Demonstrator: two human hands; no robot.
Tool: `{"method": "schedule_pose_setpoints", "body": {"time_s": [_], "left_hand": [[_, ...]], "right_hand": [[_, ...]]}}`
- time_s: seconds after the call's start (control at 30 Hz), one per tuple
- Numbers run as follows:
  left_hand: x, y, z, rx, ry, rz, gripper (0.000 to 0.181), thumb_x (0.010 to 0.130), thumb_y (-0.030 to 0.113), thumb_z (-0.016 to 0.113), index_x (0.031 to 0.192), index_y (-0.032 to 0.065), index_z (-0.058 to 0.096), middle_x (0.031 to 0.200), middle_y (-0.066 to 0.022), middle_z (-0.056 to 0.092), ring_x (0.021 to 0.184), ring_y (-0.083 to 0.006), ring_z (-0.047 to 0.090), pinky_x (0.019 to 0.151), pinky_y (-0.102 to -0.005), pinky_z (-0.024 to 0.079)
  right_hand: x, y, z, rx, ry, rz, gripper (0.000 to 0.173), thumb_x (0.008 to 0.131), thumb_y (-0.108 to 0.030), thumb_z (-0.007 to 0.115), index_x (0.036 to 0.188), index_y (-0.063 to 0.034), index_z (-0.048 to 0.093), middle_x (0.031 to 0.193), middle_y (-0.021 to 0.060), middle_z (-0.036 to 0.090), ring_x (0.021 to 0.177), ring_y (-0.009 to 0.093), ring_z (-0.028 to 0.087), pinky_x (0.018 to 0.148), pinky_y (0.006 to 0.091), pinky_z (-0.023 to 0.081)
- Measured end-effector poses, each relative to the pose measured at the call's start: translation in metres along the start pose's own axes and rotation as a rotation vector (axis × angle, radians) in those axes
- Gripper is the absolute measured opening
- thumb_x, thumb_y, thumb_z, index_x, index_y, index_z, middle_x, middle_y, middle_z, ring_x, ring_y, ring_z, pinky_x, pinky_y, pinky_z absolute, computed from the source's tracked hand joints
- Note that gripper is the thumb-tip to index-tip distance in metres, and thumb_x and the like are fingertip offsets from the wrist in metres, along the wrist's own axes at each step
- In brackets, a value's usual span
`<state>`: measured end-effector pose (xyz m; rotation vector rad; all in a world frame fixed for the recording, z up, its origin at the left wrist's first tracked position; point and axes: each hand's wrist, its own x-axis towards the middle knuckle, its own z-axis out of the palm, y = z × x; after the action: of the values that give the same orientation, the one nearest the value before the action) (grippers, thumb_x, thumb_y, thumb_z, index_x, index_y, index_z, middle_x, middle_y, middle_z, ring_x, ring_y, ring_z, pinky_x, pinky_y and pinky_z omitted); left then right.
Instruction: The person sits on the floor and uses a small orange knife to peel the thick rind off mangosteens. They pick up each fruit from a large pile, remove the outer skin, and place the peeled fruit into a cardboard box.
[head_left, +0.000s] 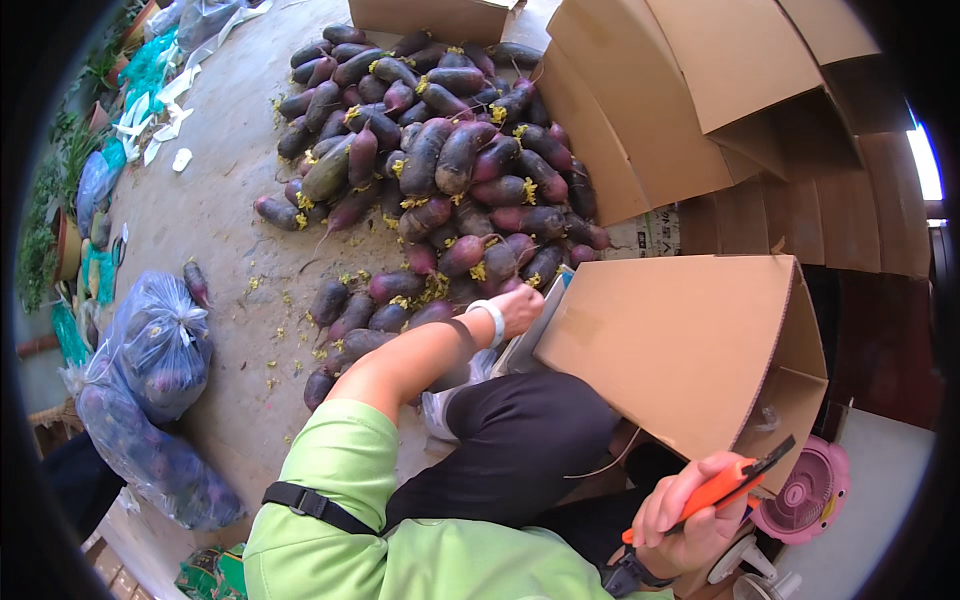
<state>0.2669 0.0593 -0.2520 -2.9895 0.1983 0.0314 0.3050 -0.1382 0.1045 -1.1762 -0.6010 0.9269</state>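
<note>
My left hand (523, 309), with a white bangle on its wrist, reaches to the lower right edge of a large heap of purple-black radishes (457, 157). Its fingers are curled beside a purple radish (499, 262) and the edge of a grey object (541, 322); whether they grip anything is hidden. In my right hand (686, 517), at the lower right, is an orange utility knife (712, 491) with its dark blade pointing up and right. A tall open cardboard box (667, 337) lies on its side between the hands. Yellow leaf stubs cling to many radishes.
Two filled clear-blue plastic bags (161, 352) stand at the left beside a single radish (196, 283). Large cardboard boxes (675, 75) are at the upper right. A pink fan (806, 491) is at the lower right. Potted plants (67, 240) line the far left.
</note>
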Motion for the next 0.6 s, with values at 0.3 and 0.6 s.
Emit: {"method": "schedule_pose_setpoints", "body": {"time_s": [0.3,0.6], "left_hand": [[-0.003,0.018,0.032,0.335,-0.023,0.052,0.035,0.083,0.029,0.046,0.1,0.0083,0.069,0.105,-0.0082,0.057,0.111,-0.0276,0.046,0.098,-0.0433,0.032],[-0.093,-0.025,-0.078,-0.545,-0.265,-0.799,0.036,0.072,0.024,0.066,0.104,0.006,0.065,0.098,-0.0106,0.061,0.102,-0.0289,0.051,0.088,-0.0398,0.039]], "right_hand": [[0.0,-0.002,-0.013,-0.081,-0.093,0.043,0.045,0.09,-0.026,0.063,0.114,0.0033,0.038,0.062,0.0135,0.053,0.04,0.016,0.046,0.035,0.0284,0.045],[-0.007,-0.007,-0.001,-0.043,-0.002,0.192,0.05,0.09,-0.025,0.063,0.123,0.0078,0.042,0.077,0.0127,0.06,0.055,0.011,0.052,0.053,0.0213,0.043]]}}
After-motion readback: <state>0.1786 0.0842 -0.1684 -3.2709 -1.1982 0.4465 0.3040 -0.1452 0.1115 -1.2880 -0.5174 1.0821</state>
